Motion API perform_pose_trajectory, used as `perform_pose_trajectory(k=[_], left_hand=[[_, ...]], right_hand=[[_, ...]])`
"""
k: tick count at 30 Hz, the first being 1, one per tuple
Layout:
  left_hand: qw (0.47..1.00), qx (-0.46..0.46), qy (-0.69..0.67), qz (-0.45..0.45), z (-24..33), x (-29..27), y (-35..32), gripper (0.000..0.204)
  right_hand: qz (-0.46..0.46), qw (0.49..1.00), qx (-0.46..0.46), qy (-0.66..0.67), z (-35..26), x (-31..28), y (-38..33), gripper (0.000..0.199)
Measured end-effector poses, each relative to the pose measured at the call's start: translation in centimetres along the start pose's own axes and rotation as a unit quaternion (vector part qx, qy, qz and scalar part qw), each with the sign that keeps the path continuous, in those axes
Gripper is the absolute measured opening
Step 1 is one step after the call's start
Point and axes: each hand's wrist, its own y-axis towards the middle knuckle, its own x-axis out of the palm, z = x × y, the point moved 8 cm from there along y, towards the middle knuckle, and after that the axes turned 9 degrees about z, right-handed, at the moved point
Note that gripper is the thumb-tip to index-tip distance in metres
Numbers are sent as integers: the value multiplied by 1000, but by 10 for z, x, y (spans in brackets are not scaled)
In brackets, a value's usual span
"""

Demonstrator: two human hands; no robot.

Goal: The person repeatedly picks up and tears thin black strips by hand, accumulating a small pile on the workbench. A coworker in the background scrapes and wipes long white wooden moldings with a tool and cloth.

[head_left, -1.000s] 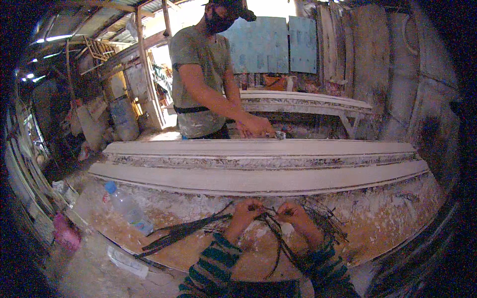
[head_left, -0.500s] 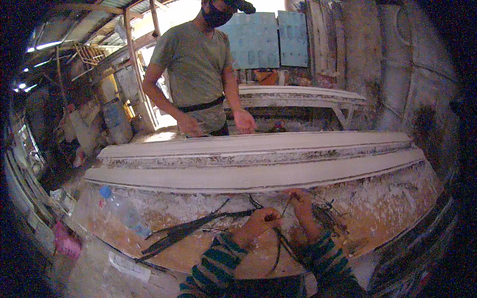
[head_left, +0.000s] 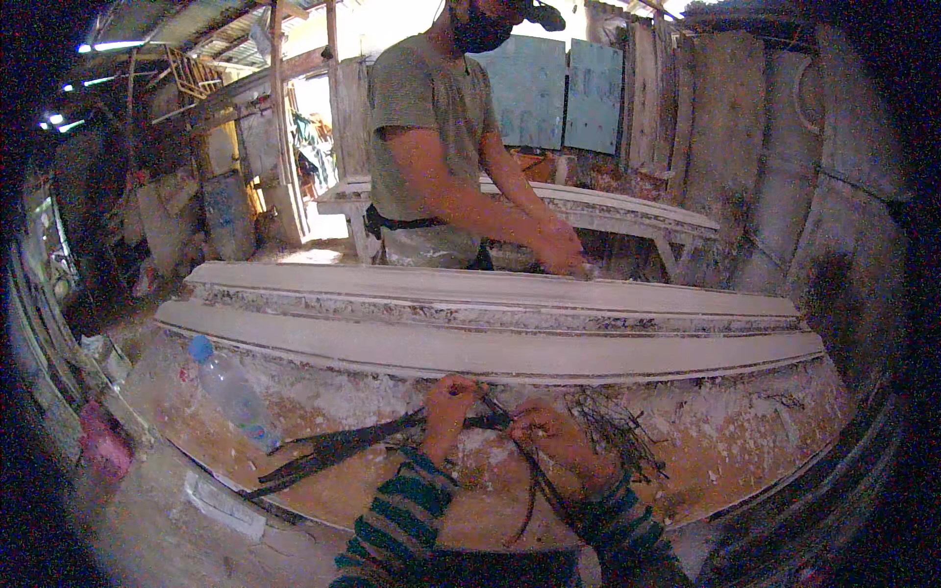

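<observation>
A bundle of long dark strips lies across the worktable, running from its near left edge to my hands. My left hand, fingers closed in a pinch, is at the bundle's right end close to the near white moulding. Beside it my right hand also pinches at the dark strips, whose loose ends hang toward me between my forearms. The fingers partly hide what they grip. To the right of my right hand lies a loose pile of thin dark strands.
A clear plastic bottle with a blue cap lies at the left of the stained worktable. Behind the near moulding runs a second long white moulding. Across from me stands a co-worker, hands together above it. Another bench stands behind.
My left hand has shifted left and up; my right hand has come down and left, closer to the strips. The co-worker has moved right and brought both hands together. The view has shifted.
</observation>
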Motion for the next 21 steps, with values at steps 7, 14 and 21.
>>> perform_pose_trajectory(k=[7, 14, 21], left_hand=[[998, -13, -52, -37, 4, 12, -3, 8], [971, -40, 39, -234, 32, 25, -25, 17], [885, -90, -20, -457, 19, 61, -61, 13]], right_hand=[[-58, 972, 50, 224, 7, 7, -3, 17], [50, 978, 112, 166, 43, -20, -5, 11], [286, 954, -5, -92, 41, -63, 2, 19]])
